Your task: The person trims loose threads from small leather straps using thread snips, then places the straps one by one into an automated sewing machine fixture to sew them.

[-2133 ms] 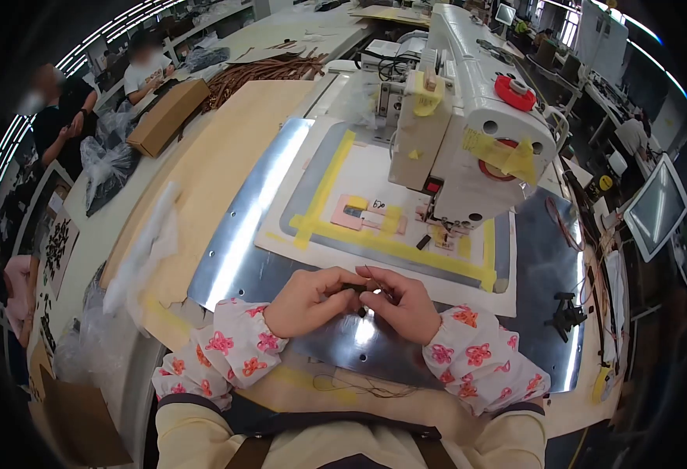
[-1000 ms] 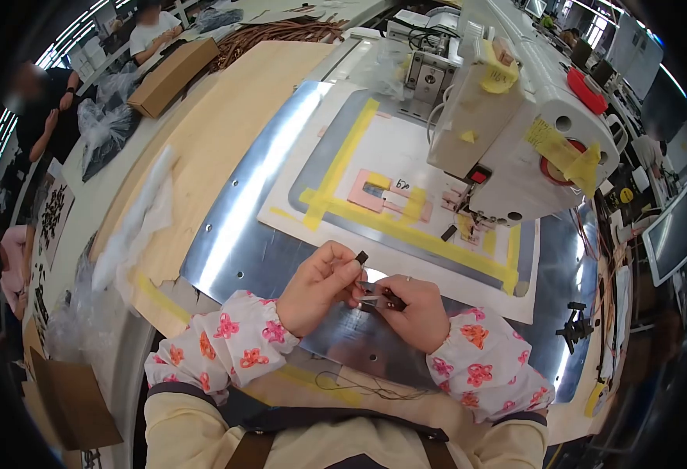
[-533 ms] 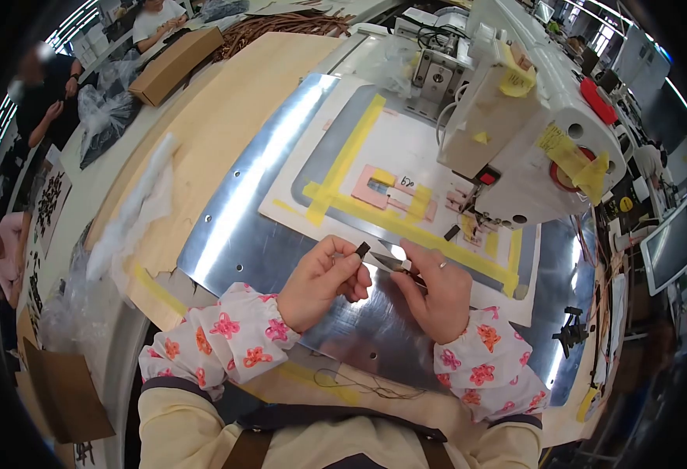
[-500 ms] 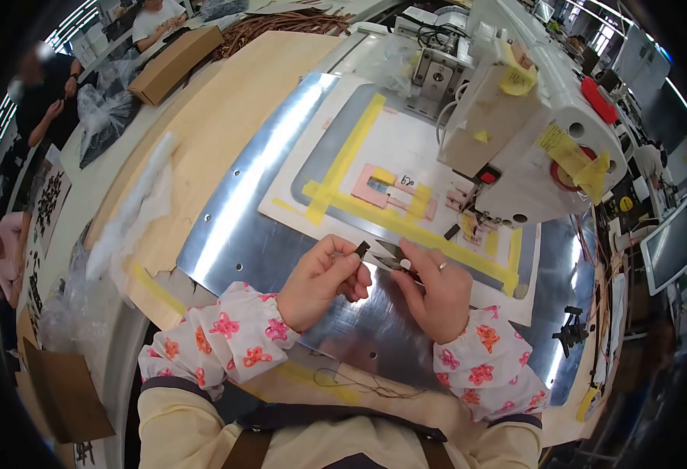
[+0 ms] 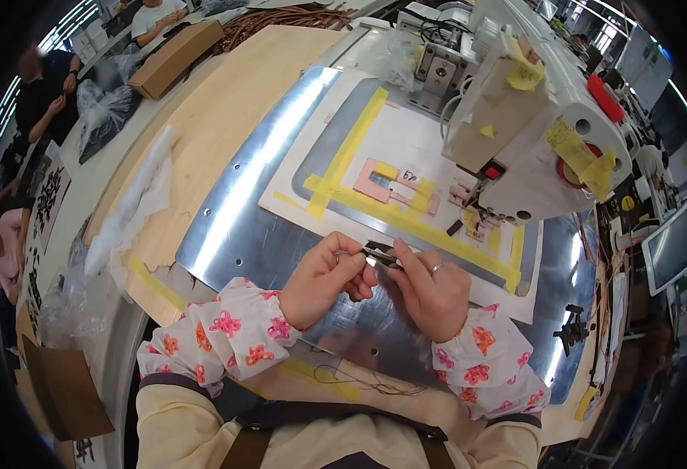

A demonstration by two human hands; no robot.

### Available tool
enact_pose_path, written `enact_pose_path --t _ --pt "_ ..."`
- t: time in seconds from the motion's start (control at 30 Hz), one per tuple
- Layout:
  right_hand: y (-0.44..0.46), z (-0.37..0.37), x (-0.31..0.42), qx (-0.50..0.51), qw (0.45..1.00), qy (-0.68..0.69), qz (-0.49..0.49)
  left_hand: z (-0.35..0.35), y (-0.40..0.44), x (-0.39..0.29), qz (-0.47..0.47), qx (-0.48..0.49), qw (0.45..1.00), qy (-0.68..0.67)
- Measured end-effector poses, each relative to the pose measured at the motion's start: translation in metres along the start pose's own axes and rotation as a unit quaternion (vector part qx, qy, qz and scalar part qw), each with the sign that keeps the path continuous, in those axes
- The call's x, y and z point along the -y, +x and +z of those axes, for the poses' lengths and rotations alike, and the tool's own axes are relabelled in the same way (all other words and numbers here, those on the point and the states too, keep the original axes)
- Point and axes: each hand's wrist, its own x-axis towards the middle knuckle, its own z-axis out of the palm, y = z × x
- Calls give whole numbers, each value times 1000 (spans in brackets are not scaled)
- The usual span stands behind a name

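My left hand [image 5: 321,283] is closed, pinching a small dark piece [image 5: 364,251] between thumb and fingertips. Most of that piece is hidden by the fingers and the blades. In my right hand [image 5: 437,295] is a pair of thread snips [image 5: 382,252], gripped between thumb and fingers. The blades point left and meet the dark piece at my left fingertips. Both hands hover over the shiny metal plate [image 5: 273,270], just in front of a white template board [image 5: 296,184] edged with yellow tape.
A sewing machine head [image 5: 507,148] stands over the board at the right. Pink template pieces [image 5: 372,181] and a small black piece [image 5: 454,227] lie near it. A black clamp [image 5: 570,330] sits at the right. Other people work at the far left, beside a cardboard box [image 5: 175,61].
The snips' blades have moved left and closed in on the dark piece at my left fingertips. Both hands have otherwise stayed nearly in place. The view has shifted slightly.
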Motion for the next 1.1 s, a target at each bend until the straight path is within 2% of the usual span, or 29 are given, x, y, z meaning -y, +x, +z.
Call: enact_pose_path --t 0.2,0.3,0.33,0.37,0.4,0.47,0.57,0.63,0.7,0.77,0.9,1.0,1.07,1.1 --pt "-1 -4 0 21 1000 -15 -8 1 0 0 4 -4 1000 17" --pt "1 -6 4 47 997 40 41 -2 0 -1 -14 16 1000 10" --pt "4 -4 9 19 970 197 140 -3 1 -4 -14 16 1000 10" --pt "6 -4 11 -10 908 346 235 -4 1 -6 -50 52 997 12" --pt "7 -6 7 -10 908 346 236 -5 1 -8 -87 88 992 14" --pt "7 -12 -5 138 898 377 182 -5 2 -8 -101 121 987 6" --pt "-1 0 -9 100 905 384 154 -7 2 -6 -118 160 980 -7" --pt "4 -11 -6 131 901 369 187 -6 3 -6 -120 167 979 -11" --pt "5 -12 -5 161 895 353 218 -1 1 -8 -107 147 983 41" --pt "1 -4 -4 119 868 391 281 4 -2 -9 -102 133 983 79" --pt "-2 2 -3 118 839 428 315 12 -6 -12 -97 79 978 168" --pt "-2 3 -1 116 862 394 299 15 -7 -12 -93 30 979 180" --pt "3 -2 2 6 902 349 252 9 -5 -12 -76 12 985 153" --pt "3 -2 -1 6 903 350 248 7 -3 -12 -60 -5 990 126"
